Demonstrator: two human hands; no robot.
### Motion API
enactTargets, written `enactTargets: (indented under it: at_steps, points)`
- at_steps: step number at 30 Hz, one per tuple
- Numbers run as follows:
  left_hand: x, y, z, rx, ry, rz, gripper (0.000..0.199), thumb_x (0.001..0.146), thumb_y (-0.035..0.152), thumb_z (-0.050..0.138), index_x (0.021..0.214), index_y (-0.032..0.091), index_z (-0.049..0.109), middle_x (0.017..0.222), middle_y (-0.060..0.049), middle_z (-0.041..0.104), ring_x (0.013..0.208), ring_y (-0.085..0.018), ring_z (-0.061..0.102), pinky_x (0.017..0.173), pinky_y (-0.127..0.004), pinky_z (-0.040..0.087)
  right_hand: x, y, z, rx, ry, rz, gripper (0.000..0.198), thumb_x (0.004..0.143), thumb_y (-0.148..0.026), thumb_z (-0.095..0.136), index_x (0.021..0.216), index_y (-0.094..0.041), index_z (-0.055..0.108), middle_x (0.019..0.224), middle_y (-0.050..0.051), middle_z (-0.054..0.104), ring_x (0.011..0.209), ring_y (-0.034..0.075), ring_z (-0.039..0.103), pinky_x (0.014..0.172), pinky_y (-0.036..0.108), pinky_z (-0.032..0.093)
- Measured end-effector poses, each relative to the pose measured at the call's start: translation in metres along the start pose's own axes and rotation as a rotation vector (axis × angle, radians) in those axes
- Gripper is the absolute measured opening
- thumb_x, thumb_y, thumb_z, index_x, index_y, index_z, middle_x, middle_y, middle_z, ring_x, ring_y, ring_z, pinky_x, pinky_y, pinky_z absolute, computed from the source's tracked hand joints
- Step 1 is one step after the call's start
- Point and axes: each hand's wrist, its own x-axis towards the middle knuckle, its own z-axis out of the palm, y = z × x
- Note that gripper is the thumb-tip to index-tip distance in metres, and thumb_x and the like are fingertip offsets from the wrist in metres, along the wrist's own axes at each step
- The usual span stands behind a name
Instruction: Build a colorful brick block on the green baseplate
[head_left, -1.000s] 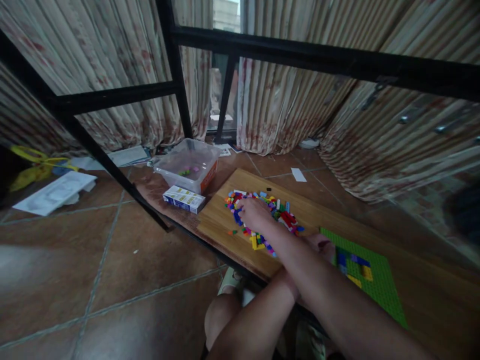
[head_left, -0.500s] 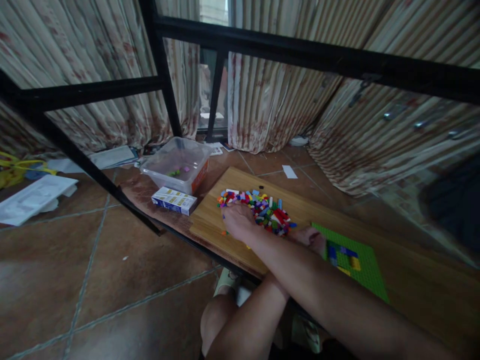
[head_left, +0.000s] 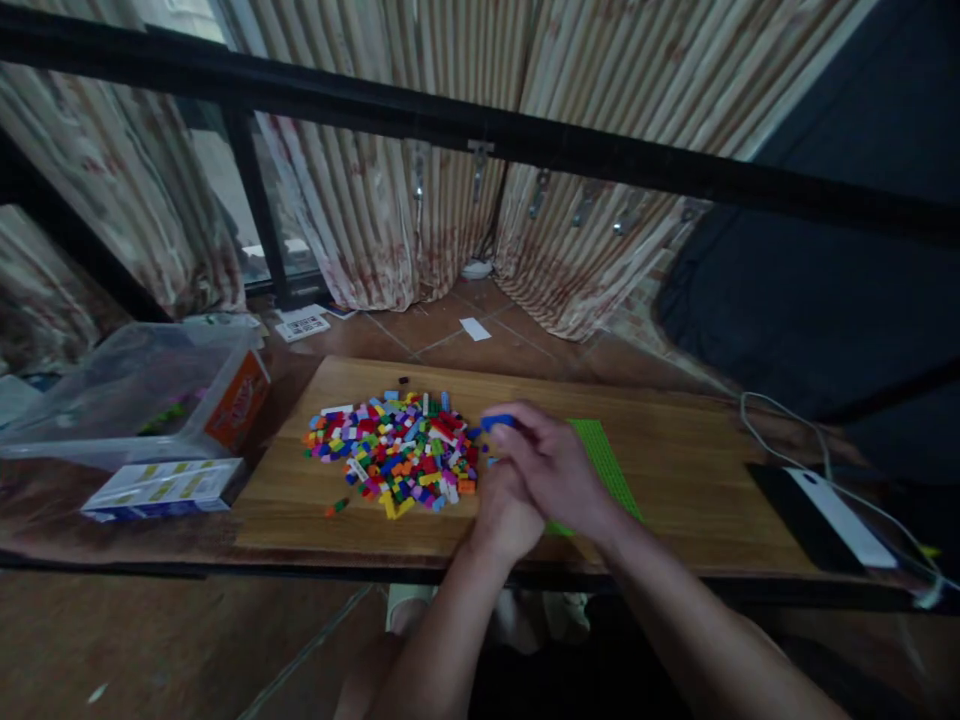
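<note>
My right hand point(head_left: 559, 470) is closed, with a blue toy brick point(head_left: 497, 422) pinched between thumb and fingers. Just below and touching it, my left hand point(head_left: 510, 510) is curled; its fingertips are mostly hidden, so what it holds cannot be made out. To the left of both hands, a pile of colourful toy bricks point(head_left: 405, 450) is spread over a wooden board point(head_left: 705, 480). Behind my right wrist lies a green studded baseplate point(head_left: 607, 465), partly covered by my hands and forearm.
A clear plastic tub point(head_left: 112, 445) stands at the left, with a small white and blue box point(head_left: 165, 488) before it. A white power strip point(head_left: 840, 515) with a cable lies at the right. A dark metal bar point(head_left: 420, 120) crosses beyond the board.
The view has swung right. My right hand has come back from the pile with a blue brick, my arms have uncrossed, and both hands have met in front of the baseplate.
</note>
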Motion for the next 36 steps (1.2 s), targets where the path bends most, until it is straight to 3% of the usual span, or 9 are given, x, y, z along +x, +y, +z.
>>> enactTargets:
  at_steps: [4, 7, 10, 14, 21, 25, 30, 36]
  points:
    - [0.001, -0.006, 0.007, 0.309, -0.083, 0.106, 0.018, 0.088, 0.021, 0.049, 0.093, 0.022, 0.066, 0.083, -0.003, 0.068, 0.078, -0.018, 0.063, 0.073, -0.030, 0.048, -0.039, 0.084, -0.086, -0.008, 0.099, 0.376, 0.025, 0.079, -0.037, 0.059, 0.095, -0.020, 0.066, 0.070, 0.002, 0.065, 0.065, 0.017, 0.059, 0.062, 0.030, 0.047]
    - [0.005, -0.011, 0.015, 0.502, -0.082, 0.158, 0.019, 0.090, 0.021, 0.047, 0.098, 0.021, 0.064, 0.093, -0.005, 0.069, 0.090, -0.020, 0.063, 0.082, -0.032, 0.049, -0.056, 0.130, -0.114, -0.070, 0.013, 0.503, 0.029, 0.072, -0.034, 0.066, 0.096, -0.018, 0.066, 0.067, 0.001, 0.065, 0.061, 0.016, 0.058, 0.058, 0.030, 0.044]
    - [0.010, -0.014, 0.024, 0.625, -0.116, 0.217, 0.019, 0.091, 0.020, 0.047, 0.099, 0.020, 0.064, 0.098, -0.006, 0.067, 0.097, -0.021, 0.060, 0.089, -0.036, 0.047, -0.059, 0.151, -0.115, -0.100, -0.106, 0.523, 0.031, 0.066, -0.026, 0.071, 0.095, -0.017, 0.064, 0.073, 0.001, 0.067, 0.067, 0.017, 0.061, 0.062, 0.029, 0.046]
    - [0.015, -0.016, 0.036, 0.693, -0.195, 0.289, 0.019, 0.089, 0.021, 0.051, 0.103, 0.020, 0.064, 0.104, -0.006, 0.065, 0.101, -0.022, 0.057, 0.093, -0.039, 0.045, -0.047, 0.158, -0.105, -0.083, -0.221, 0.463, 0.028, 0.065, -0.018, 0.071, 0.090, -0.018, 0.060, 0.076, 0.000, 0.068, 0.071, 0.016, 0.063, 0.066, 0.028, 0.048]
    - [0.018, -0.019, 0.053, 0.817, -0.273, 0.297, 0.022, 0.088, 0.026, 0.054, 0.107, 0.020, 0.064, 0.109, -0.007, 0.065, 0.104, -0.026, 0.054, 0.094, -0.044, 0.041, -0.048, 0.174, -0.102, -0.050, -0.066, 0.408, 0.036, 0.066, -0.016, 0.072, 0.099, -0.018, 0.058, 0.089, 0.004, 0.067, 0.080, 0.017, 0.066, 0.077, 0.031, 0.052]
    - [0.018, -0.021, 0.060, 0.880, -0.284, 0.294, 0.023, 0.088, 0.028, 0.054, 0.106, 0.019, 0.064, 0.111, -0.008, 0.065, 0.107, -0.028, 0.053, 0.097, -0.048, 0.037, -0.054, 0.178, -0.101, -0.013, 0.023, 0.391, 0.026, 0.071, -0.019, 0.069, 0.095, -0.019, 0.059, 0.088, 0.004, 0.068, 0.080, 0.017, 0.066, 0.078, 0.033, 0.053]
    - [0.015, -0.023, 0.069, 0.926, -0.284, 0.285, 0.023, 0.088, 0.030, 0.054, 0.106, 0.021, 0.066, 0.117, -0.008, 0.063, 0.110, -0.029, 0.051, 0.102, -0.055, 0.032, -0.052, 0.170, -0.102, -0.068, 0.003, 0.390, 0.010, 0.077, -0.018, 0.062, 0.087, -0.018, 0.065, 0.086, 0.005, 0.072, 0.081, 0.018, 0.067, 0.080, 0.033, 0.051]
    - [0.014, -0.026, 0.076, 0.911, -0.286, 0.286, 0.019, 0.087, 0.028, 0.055, 0.100, 0.021, 0.067, 0.119, -0.007, 0.063, 0.111, -0.029, 0.052, 0.104, -0.058, 0.030, -0.051, 0.169, -0.102, -0.040, -0.038, 0.401, 0.008, 0.077, -0.017, 0.063, 0.083, -0.019, 0.068, 0.084, 0.003, 0.074, 0.080, 0.017, 0.068, 0.078, 0.030, 0.050]
